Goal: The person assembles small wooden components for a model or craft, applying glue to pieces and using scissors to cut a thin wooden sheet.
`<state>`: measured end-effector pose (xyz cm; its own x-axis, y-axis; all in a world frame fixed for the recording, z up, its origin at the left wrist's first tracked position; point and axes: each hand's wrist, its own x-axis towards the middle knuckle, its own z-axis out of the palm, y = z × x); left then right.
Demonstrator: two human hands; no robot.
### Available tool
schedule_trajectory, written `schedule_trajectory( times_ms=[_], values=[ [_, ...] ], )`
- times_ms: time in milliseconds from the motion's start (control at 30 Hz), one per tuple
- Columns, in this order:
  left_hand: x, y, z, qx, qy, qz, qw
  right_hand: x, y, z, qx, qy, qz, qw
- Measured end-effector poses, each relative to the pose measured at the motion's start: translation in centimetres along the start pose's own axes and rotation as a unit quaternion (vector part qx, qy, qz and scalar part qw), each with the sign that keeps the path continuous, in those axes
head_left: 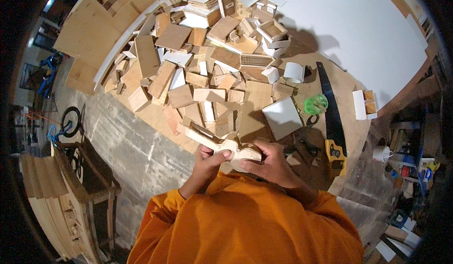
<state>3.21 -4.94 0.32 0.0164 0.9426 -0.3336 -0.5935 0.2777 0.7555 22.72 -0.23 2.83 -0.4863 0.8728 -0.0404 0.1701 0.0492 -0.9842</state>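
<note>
Close in front of my chest I hold a pale wooden piece (228, 147) with a long bar running up to the left and rounded, curved parts on the right. What it represents I cannot make out. My left hand (207, 165) grips it from the left, thumb pressed on its face. On the right side, my right hand (269, 161) is closed round its rounded end, thumb underneath. Just beyond lie wood offcuts (209, 95) in a large heap, and a white-faced square board (283, 117) rests to the right of the piece.
A handsaw (334, 122) with a yellow handle lies on the right of the wooden tabletop (258, 90). Near it are a green container (315, 104), a white cup (294, 72) and a small white box (364, 104). Small wooden house models (266, 5) stand at the back.
</note>
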Motion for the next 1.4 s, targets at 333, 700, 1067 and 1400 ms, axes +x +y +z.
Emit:
schedule_trajectory(
  times_ms=[333, 700, 1067, 1400],
  values=[
    [-1.3, 1.3, 0.2, 0.096, -0.039, -0.032, 0.994, -0.5, -0.1, 0.3, -0.051, 0.005, -0.097, 0.994],
    [-2.0, 2.2, 0.7, 0.167, -0.077, 0.020, 0.983, -0.8, -1.3, 0.1, -0.081, 0.004, -0.167, 0.983],
    [-1.5, 2.3, 1.8, 0.079, 0.012, -0.036, 0.996, -0.5, 0.4, 0.6, -0.027, -0.001, -0.060, 0.998],
    [0.2, 0.3, -1.3, -0.236, 0.021, -0.096, 0.967, -0.3, 0.3, -0.1, 0.253, -0.064, 0.184, 0.948]
  ],
)
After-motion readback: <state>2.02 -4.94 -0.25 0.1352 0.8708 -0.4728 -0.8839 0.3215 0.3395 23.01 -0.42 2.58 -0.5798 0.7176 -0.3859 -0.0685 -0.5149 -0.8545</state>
